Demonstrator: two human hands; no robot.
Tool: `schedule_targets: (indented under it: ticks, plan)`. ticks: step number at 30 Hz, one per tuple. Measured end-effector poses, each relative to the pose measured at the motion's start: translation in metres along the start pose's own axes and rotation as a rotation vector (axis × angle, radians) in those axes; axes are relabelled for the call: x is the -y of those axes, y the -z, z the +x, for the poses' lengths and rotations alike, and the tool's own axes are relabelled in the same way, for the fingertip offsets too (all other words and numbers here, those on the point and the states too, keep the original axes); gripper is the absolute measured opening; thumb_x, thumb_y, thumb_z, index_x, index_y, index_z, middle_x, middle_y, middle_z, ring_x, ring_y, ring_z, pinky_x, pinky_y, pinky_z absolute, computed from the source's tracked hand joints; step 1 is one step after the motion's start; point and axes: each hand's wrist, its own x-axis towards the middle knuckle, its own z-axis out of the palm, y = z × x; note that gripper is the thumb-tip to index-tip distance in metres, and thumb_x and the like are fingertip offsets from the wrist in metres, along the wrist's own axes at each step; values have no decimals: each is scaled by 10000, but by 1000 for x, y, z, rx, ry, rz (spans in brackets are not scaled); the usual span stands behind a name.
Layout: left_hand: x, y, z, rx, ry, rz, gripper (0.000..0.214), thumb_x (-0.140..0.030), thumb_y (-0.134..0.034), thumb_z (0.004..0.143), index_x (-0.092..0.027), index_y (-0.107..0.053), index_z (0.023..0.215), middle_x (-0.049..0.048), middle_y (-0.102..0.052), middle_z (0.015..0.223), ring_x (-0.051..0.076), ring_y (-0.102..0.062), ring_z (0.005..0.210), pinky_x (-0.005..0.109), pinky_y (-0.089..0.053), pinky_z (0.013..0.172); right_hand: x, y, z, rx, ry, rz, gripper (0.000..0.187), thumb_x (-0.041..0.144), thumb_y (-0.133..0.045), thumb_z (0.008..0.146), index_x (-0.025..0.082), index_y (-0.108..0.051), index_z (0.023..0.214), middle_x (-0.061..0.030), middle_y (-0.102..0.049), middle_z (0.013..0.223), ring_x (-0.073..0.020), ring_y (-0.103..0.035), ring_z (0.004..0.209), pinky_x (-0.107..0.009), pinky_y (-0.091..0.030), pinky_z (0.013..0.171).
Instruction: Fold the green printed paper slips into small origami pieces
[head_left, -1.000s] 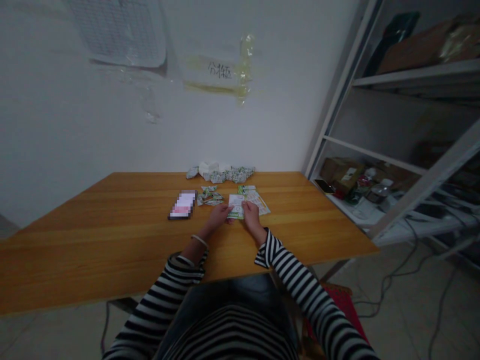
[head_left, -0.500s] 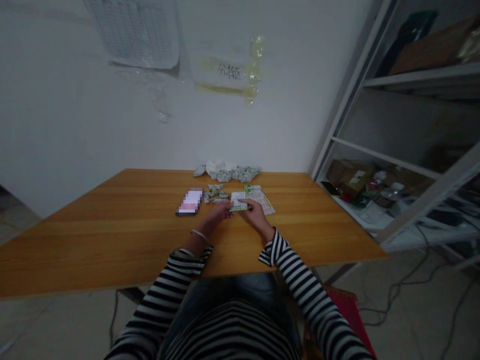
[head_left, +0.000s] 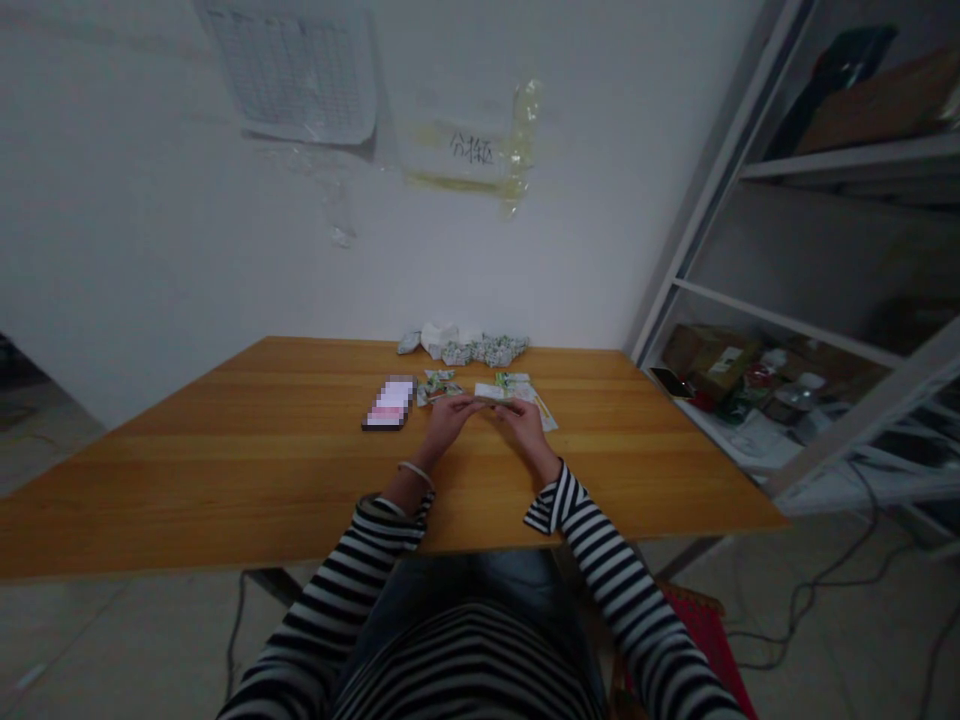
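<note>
Above the table, both hands are closed on a small white packet (head_left: 490, 391) with green print, seen nearly edge-on. My left hand (head_left: 450, 418) grips its left end, and my right hand (head_left: 523, 424) pinches the right end. Just beyond the right hand lies a printed paper sheet (head_left: 546, 408), partly covered by that hand. A green-and-white packet (head_left: 513, 379) rests at the sheet's top edge. Small crumpled green-and-white wrappers (head_left: 437, 386) are close behind the left hand. To their left is a phone (head_left: 390, 402) with its screen lit and blurred out.
Crumpled patterned packaging (head_left: 480, 350) lines the back of the wooden table (head_left: 225, 480) along the wall. At right, a metal shelf (head_left: 787, 330) holds boxes, bottles and a dark phone (head_left: 671, 382). A red stool (head_left: 697, 630) stands below the table's right side, near cables.
The packet has tipped from showing its face to nearly edge-on, and both hands have turned with it, still gripping its ends. The whole view has shifted slightly.
</note>
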Motion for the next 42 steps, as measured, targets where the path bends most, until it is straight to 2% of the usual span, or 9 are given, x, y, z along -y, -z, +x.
schedule_targets:
  ticks: [3,9,13,16,22,34,39,40,42]
  plan:
    - [1,-1,-2,-35,21,-18,127,-275,-825,630,-168,-758,648,20,-727,674,210,-663,763,307,-534,744,2,-1,-1,-42,-25,35,205,365,-770,666,166,-723,646,-9,-689,601,-157,-594,592,-278,-484,608]
    - [9,-10,-4,-94,98,-181,368,-430,-832,634,-121,-786,828,84,-764,809,190,-689,757,321,-561,754,3,-13,-5,-140,-65,138,299,389,-809,624,176,-608,569,25,-629,543,-121,-545,535,-238,-437,542]
    - [13,-12,-2,-165,141,-261,431,-459,-857,584,-106,-763,813,82,-757,813,177,-692,754,316,-570,755,2,-24,-10,-172,-101,238,354,383,-841,589,193,-542,594,49,-615,550,-114,-575,541,-235,-478,563]
    - [14,-12,-1,-213,155,-293,436,-431,-882,541,-112,-737,801,69,-751,802,166,-694,739,312,-573,757,3,-29,-13,-153,-137,310,365,421,-833,606,193,-549,638,31,-642,584,-137,-629,570,-271,-537,603]
    - [12,-13,-2,-248,153,-309,607,-372,-915,492,-113,-721,1006,79,-762,793,179,-706,715,328,-584,737,9,-29,-16,-145,-178,388,382,484,-791,664,200,-536,653,11,-659,604,-177,-691,605,-334,-599,652]
    - [8,-17,-4,-283,89,-210,440,-389,-860,594,-76,-758,886,86,-763,792,203,-712,715,354,-595,725,7,-34,-19,-164,-172,390,367,504,-751,704,221,-518,728,-1,-705,691,-205,-731,681,-326,-605,633]
    - [3,-17,-6,-245,23,-141,554,-295,-845,613,-135,-721,1128,56,-774,791,202,-715,738,343,-586,752,4,-33,-18,-170,-165,392,370,516,-741,711,221,-521,748,-3,-712,711,-200,-725,661,-338,-609,630]
    - [2,-17,-6,-237,12,-129,549,-277,-844,609,-151,-722,1129,50,-775,796,203,-714,745,339,-583,757,4,-32,-18,-170,-162,392,370,516,-742,709,220,-523,750,-3,-714,718,-197,-723,657,-338,-610,629]
    - [1,-16,-6,-229,-2,-108,414,-266,-838,604,-159,-763,997,52,-776,809,210,-712,766,336,-578,763,4,-32,-17,-173,-154,391,370,517,-742,709,219,-528,753,-2,-715,729,-192,-721,655,-337,-611,630]
